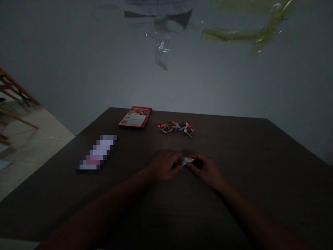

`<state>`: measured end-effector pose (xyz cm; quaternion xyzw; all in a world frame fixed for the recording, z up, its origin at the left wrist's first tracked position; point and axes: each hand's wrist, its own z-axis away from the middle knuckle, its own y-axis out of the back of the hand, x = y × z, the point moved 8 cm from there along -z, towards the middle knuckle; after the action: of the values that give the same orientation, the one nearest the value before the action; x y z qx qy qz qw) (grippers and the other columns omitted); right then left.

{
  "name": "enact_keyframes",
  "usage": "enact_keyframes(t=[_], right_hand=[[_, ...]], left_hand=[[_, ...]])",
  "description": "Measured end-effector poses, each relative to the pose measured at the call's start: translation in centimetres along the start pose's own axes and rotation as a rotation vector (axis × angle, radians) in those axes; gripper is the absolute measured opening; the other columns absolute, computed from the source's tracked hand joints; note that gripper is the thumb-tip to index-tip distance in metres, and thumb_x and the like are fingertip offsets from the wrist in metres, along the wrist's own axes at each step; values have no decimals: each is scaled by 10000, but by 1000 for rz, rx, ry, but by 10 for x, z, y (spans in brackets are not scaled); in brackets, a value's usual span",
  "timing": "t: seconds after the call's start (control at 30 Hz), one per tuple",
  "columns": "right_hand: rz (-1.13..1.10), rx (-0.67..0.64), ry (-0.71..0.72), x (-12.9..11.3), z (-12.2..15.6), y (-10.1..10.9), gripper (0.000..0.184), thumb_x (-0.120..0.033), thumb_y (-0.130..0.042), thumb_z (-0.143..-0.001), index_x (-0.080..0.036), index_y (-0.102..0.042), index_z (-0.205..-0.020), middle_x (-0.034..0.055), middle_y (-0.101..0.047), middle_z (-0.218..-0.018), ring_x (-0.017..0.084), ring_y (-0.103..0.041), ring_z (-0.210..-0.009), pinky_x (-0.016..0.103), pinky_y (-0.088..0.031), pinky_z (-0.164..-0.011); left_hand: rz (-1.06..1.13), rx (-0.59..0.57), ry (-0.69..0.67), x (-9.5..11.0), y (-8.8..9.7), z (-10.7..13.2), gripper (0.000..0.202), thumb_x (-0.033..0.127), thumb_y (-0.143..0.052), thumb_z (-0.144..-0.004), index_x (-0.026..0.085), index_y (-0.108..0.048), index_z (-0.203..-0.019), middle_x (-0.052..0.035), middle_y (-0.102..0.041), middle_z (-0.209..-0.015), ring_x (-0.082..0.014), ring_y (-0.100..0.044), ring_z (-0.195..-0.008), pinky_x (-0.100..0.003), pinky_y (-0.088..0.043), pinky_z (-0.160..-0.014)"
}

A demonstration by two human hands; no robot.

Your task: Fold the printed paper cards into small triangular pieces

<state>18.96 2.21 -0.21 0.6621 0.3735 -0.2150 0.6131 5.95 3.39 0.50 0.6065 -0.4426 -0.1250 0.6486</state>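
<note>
Between my two hands is a small folded piece of paper (186,160), pale on the side that shows and pointed toward the right. My left hand (166,166) pinches its left end between thumb and fingers. At the other end, the thumb and fingertips of my right hand (206,170) close on it. Both hands rest low over the middle of the dark table. Just beyond them lie several folded paper pieces (166,127), printed red, white and blue. The dim light hides the finer folds.
A stack of red and white printed sheets (135,118) lies near the table's back left edge. To the left is a phone (100,152) with a blurred screen. The wooden table (247,146) meets a wall (182,83) with tape scraps. Wooden furniture (18,90) stands at far left.
</note>
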Motion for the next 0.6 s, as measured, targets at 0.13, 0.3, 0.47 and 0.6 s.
enact_keyframes(t=[0.13, 0.3, 0.47, 0.6], right_hand=[[-147, -1, -54, 4, 0, -5, 260, -323, -583, -766, -180, -619, -980, 32, -669, -834, 166, -618, -746, 285, -479, -697], [-242, -2, -20, 2, -1, -11, 267, -319, -583, -767, -180, -596, -994, 19, -652, -822, 153, -606, -761, 274, -473, -723], [-231, -30, 28, -2, -2, -14, 223, -308, -550, -794, -182, -588, -974, 11, -628, -796, 144, -588, -733, 265, -465, -715], [-238, -44, 51, -4, -2, -15, 219, -304, -535, -811, -179, -585, -984, 12, -620, -797, 140, -578, -730, 258, -460, -709]], left_hand=[[37, -19, -12, 4, -2, 0, 318, 356, -418, -884, 193, -506, -1142, -55, -624, -962, -185, -577, -876, -292, -410, -791], [125, -27, -10, 5, -6, -1, 348, 349, -411, -888, 193, -485, -1190, -54, -640, -955, -182, -591, -865, -286, -415, -779], [217, -54, 34, 0, -9, -2, 393, 363, -418, -886, 198, -443, -1241, -43, -648, -922, -170, -600, -811, -268, -418, -720], [278, -61, 50, -4, -11, -2, 371, 356, -440, -875, 181, -466, -1201, -42, -646, -895, -158, -592, -771, -250, -409, -669]])
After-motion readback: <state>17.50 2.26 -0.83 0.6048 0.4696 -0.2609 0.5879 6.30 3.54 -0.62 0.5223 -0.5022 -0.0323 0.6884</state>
